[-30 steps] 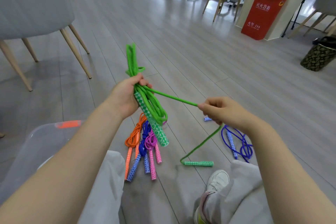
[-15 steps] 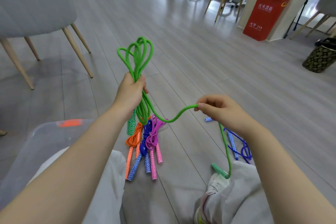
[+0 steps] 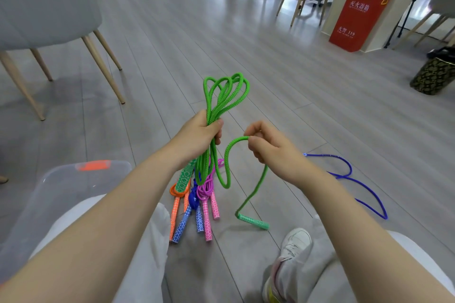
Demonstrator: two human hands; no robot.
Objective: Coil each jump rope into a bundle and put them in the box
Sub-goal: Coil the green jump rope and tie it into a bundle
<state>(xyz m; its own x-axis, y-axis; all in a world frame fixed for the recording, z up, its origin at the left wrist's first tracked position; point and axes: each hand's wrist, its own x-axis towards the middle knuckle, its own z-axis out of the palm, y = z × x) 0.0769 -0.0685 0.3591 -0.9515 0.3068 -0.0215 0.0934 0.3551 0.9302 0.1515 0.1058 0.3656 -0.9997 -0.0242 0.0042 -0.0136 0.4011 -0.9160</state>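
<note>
My left hand (image 3: 200, 135) grips the folded loops of the green jump rope (image 3: 222, 96), which stand up above the fist; one patterned green handle hangs below it. My right hand (image 3: 267, 144) pinches the rope's loose strand just to the right. From there the strand sags in a loop and trails down to the second green handle (image 3: 252, 221) hanging near my shoe. On the floor below lie coiled orange (image 3: 175, 206), blue (image 3: 193, 206) and pink (image 3: 209, 204) rope bundles. An uncoiled purple rope (image 3: 357, 179) lies at the right. The clear plastic box (image 3: 61, 184) sits at lower left.
A grey chair with wooden legs (image 3: 103, 66) stands at the left. A red cabinet (image 3: 357, 17) and a patterned basket (image 3: 433, 76) are at the far right, with more chairs behind. My legs and white shoe (image 3: 294, 243) fill the bottom of the view.
My right hand has come in close to my left, slackening the strand into a hanging loop. The free green handle has lifted off the floor. The loops above my left fist have spread.
</note>
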